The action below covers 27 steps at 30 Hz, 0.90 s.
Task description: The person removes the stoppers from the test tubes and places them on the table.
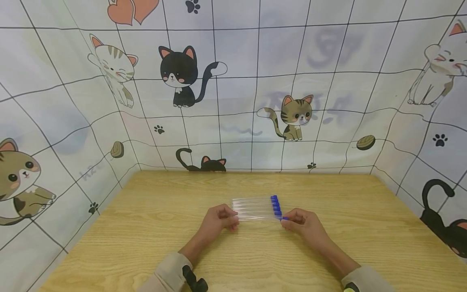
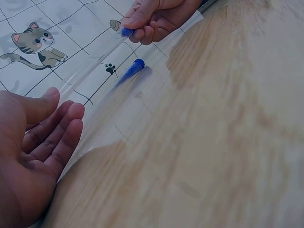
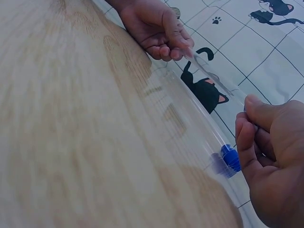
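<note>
Both hands hold one clear test tube (image 2: 95, 62) just above the table, lying roughly level. My left hand (image 1: 218, 219) pinches its closed end between thumb and fingers. At the other end, the thumb and fingers of my right hand (image 1: 304, 224) pinch the blue cap (image 2: 126, 32), which they mostly cover in the right wrist view. Just beyond, several more capped test tubes (image 1: 253, 205) lie side by side in a flat row. Their blue caps (image 1: 275, 205) all point to the right, and the nearest shows up close in the right wrist view (image 3: 230, 158).
The wooden table (image 1: 233, 259) extends around the tubes on all sides. A white cloth with a grid and cartoon cats (image 1: 237, 93) rises behind the table and along its left and right sides.
</note>
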Tool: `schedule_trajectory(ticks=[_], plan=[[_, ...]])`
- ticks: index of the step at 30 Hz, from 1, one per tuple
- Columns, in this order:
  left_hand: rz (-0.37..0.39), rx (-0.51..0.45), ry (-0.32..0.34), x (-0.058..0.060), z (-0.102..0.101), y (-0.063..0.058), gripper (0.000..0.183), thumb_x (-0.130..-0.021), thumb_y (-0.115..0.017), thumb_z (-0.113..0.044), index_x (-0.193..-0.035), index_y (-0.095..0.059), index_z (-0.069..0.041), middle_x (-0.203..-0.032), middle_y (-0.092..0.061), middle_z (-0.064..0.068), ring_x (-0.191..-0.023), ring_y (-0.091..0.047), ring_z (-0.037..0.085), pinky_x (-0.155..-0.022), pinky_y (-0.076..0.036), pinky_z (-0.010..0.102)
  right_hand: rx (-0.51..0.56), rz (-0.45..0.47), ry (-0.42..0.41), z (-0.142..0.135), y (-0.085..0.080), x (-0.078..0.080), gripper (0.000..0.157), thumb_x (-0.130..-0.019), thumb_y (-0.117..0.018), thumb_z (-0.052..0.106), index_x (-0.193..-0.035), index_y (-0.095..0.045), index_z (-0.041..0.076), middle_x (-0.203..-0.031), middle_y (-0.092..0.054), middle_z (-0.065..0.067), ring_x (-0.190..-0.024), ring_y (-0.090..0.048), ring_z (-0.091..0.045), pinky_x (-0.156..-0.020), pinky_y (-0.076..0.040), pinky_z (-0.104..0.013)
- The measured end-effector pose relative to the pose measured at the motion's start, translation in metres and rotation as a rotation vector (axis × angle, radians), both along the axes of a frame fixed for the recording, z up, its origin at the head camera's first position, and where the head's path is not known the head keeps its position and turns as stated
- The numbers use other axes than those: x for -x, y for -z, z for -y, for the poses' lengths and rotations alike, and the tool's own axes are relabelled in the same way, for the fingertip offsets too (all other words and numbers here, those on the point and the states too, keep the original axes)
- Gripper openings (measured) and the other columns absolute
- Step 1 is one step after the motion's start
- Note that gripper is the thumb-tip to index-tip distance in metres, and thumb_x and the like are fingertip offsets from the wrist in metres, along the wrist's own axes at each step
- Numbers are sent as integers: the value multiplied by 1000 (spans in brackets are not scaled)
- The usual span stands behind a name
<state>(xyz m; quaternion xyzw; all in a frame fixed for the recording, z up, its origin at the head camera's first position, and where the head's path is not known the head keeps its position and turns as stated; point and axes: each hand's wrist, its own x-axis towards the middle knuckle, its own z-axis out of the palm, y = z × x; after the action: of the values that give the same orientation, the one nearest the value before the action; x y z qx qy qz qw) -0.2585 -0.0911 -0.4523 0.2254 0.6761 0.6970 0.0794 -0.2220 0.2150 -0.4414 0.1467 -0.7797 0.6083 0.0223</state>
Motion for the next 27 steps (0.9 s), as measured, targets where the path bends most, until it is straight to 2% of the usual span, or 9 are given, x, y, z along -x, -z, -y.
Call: schedule_trajectory(ticks=[4,8,12,17,23,27], plan=[[-9,13,13,-1,-1,-1,20,-88,-67,-2,-100,-60,12,-86,-66,27,-69,-65,24,-67,-56,36,-42,-5,37,0,-1,-1,24,-86,-73,17,-99,-65,-1,-89,-70,-15,-78,-65,-20,-70,-53,-29],[-64,85,-9,-2,-1,-1,14,-87,-67,-2,-97,-64,7,-86,-65,25,-70,-63,24,-66,-54,34,-96,11,67,0,0,1,23,-86,-73,21,-98,-66,3,-86,-70,-11,-76,-64,-20,-68,-52,-29],[-151,221,-85,-2,-1,1,7,-86,-71,-9,-91,-69,-4,-85,-67,10,-71,-60,17,-64,-51,28,-165,18,95,0,-1,2,23,-85,-74,25,-95,-67,6,-84,-70,-6,-75,-63,-18,-66,-51,-28],[-255,346,-155,-1,0,2,5,-85,-74,-17,-87,-71,-15,-85,-65,-5,-78,-58,12,-70,-48,27,-223,22,104,-2,-2,2,22,-84,-74,28,-94,-68,9,-83,-69,-2,-73,-62,-18,-62,-48,-27],[-354,433,-180,0,1,3,6,-82,-76,-18,-84,-73,-14,-83,-60,-7,-79,-53,12,-73,-44,28,-269,-9,72,-4,1,3,19,-84,-74,29,-92,-69,12,-94,-68,-1,-80,-64,-16,-64,-49,-27],[-396,471,-169,-1,1,3,6,-83,-75,-16,-84,-73,-11,-82,-63,-7,-74,-51,10,-68,-43,27,-290,-30,54,-5,1,3,17,-84,-74,28,-91,-69,14,-94,-66,-1,-80,-63,-16,-63,-49,-27]])
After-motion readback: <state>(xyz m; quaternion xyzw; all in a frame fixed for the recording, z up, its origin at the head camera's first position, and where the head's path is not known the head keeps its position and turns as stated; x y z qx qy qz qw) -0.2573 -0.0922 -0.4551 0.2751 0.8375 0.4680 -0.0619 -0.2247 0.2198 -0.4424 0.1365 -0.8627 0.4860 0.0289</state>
